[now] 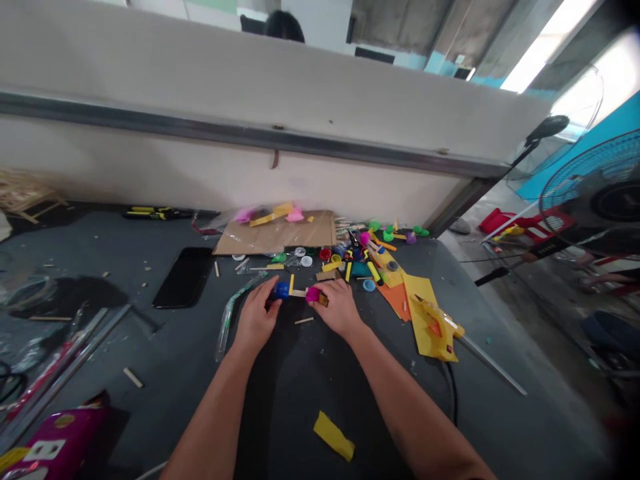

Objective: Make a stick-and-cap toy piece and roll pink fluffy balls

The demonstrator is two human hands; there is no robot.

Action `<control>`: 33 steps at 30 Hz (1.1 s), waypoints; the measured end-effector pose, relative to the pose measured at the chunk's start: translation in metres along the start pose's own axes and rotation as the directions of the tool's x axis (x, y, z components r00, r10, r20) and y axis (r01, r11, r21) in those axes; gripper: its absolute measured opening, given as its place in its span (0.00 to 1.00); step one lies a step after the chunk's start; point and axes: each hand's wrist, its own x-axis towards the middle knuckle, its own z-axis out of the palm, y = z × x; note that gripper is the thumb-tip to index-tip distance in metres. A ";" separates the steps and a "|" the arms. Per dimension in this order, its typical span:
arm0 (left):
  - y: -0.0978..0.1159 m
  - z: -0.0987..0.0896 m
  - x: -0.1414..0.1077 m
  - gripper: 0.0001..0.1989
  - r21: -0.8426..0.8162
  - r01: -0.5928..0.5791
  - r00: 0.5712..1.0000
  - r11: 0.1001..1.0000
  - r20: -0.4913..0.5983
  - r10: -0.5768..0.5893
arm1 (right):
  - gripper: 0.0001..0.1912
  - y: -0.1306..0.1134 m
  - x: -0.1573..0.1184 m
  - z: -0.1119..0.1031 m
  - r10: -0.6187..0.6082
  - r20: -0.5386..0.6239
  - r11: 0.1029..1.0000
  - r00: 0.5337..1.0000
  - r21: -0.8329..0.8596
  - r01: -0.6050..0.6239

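Note:
My left hand (256, 319) is closed around a blue cap-like piece (282, 290). My right hand (341, 308) pinches a magenta piece (313, 294), which looks like clay or a small cap. A pale wooden stick (299, 293) runs between the blue and magenta pieces and appears to join them. At the blue end a thin yellow strip (292, 284) stands up. Fingers partly cover both end pieces. A short loose stick (304, 321) lies on the dark table just below the hands.
A yellow glue gun (443, 323) rests on yellow paper (416, 287) at right, its cord trailing forward. Bottle caps (307, 261) and cardboard (280, 237) lie behind the hands. Left are a black phone (184, 277) and a clear plastic wrapper (231, 313). A yellow scrap (334, 436) lies in front.

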 end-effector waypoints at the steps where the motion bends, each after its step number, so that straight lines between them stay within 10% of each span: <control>1: -0.001 0.000 0.000 0.23 -0.001 0.015 1.000 1.000 -0.023 -0.015 | 0.16 -0.002 0.001 0.003 0.004 -0.006 1.000 1.000 0.000 -0.004; 13: -0.009 0.005 0.001 0.20 0.015 0.076 0.994 0.997 -0.074 -0.074 | 0.33 0.002 0.001 0.008 0.039 0.072 0.998 0.997 -0.043 -0.036; 24: 0.016 -0.007 -0.003 0.19 0.017 0.178 0.964 0.984 -0.206 -0.171 | 0.06 0.009 0.000 -0.006 0.051 0.154 0.979 0.987 -0.201 -0.019; 33: 0.060 -0.025 -0.029 0.17 0.344 -0.020 0.998 0.939 0.057 0.000 | 0.12 0.012 0.002 -0.031 0.122 0.015 0.960 0.992 -0.255 -0.114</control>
